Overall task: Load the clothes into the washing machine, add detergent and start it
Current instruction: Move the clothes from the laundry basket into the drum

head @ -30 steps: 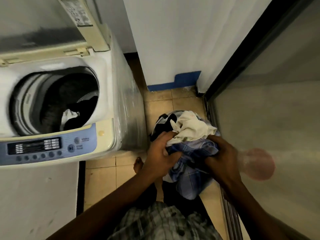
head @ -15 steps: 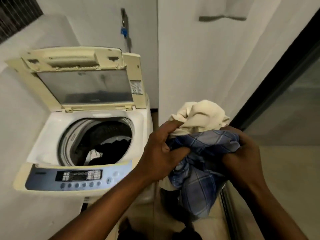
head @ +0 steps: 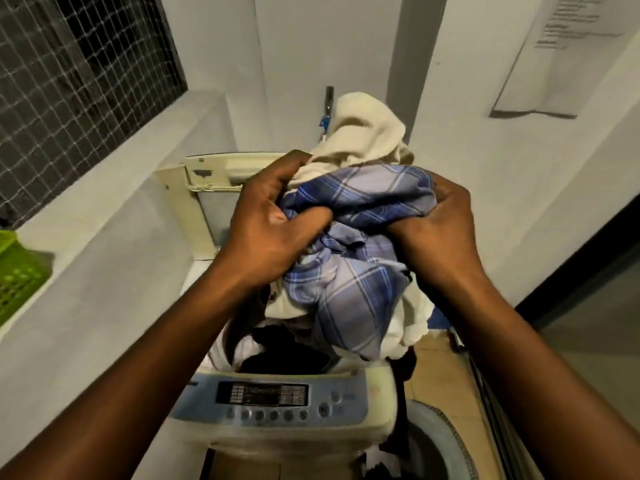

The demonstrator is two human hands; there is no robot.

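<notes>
We see both hands up over the washing machine (head: 363, 386), holding one bundle of clothes (head: 349, 244) between them. Left hand (head: 266, 223) has its grip closed on the left side of the bundle, thumb pressed into the blue plaid cloth (head: 360, 195); right hand (head: 440, 223) has its grip closed on the right side of the same bundle. A cream cloth (head: 363, 133) sits on top of the plaid and rises above both hands; more cream fabric hangs under the bundle on the right. The bundle is in the air above the drum opening, lower folds hanging toward it, whether they touch the rim we cannot tell. Dark clothes (head: 287, 355) already lie in the drum. The lid (head: 207, 188) stands open at the far side, behind the left hand. The blue control panel (head: 266, 400) is at the near edge, with a display and a row of round buttons. A green basket (head: 17, 268) sits at far left on a white ledge. A round hamper (head: 440, 441) with dark cloth in it is on the floor at near right, beside the machine.
</notes>
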